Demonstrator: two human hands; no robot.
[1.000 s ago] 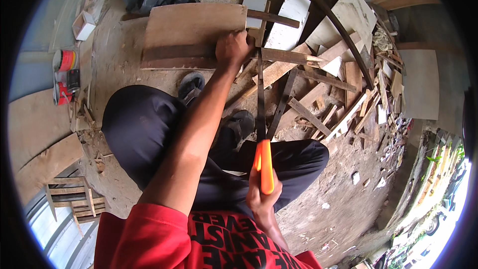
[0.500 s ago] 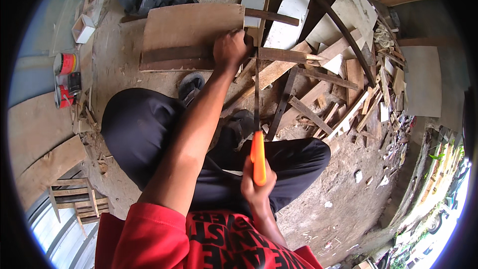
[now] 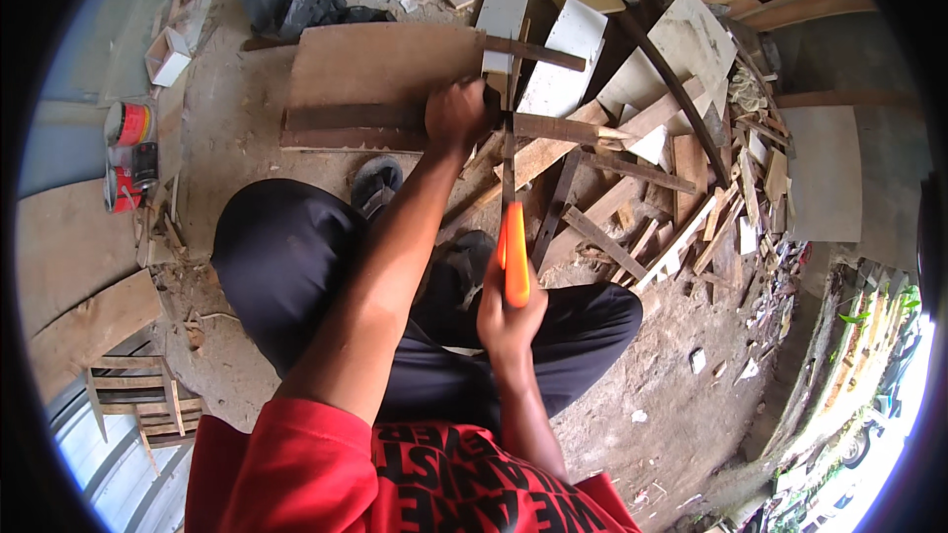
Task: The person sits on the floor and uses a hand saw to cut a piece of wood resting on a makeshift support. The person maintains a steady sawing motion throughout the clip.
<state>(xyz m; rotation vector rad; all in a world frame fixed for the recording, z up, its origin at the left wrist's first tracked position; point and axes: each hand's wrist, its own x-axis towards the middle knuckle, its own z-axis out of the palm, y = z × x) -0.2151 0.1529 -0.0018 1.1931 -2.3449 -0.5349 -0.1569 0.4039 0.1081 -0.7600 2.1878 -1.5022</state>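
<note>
The right hand (image 3: 509, 311) clenched the orange-handled saw (image 3: 512, 237); the left hand (image 3: 456, 116) gripped the dark wooden strip (image 3: 395, 118) (on the floor). Long, straight strokes would likely cut cleanest.

dirt floor (image 3: 247, 118), scattered wood offcuts (image 3: 681, 227), daylight.

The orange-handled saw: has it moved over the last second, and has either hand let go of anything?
The right hand has pushed the saw forward along its cut, so the orange handle sits farther from the body than a second ago. Nothing was let go. The left hand stays pressed on the dark wooden strip, and the scrap wood around it lies as before.
</note>
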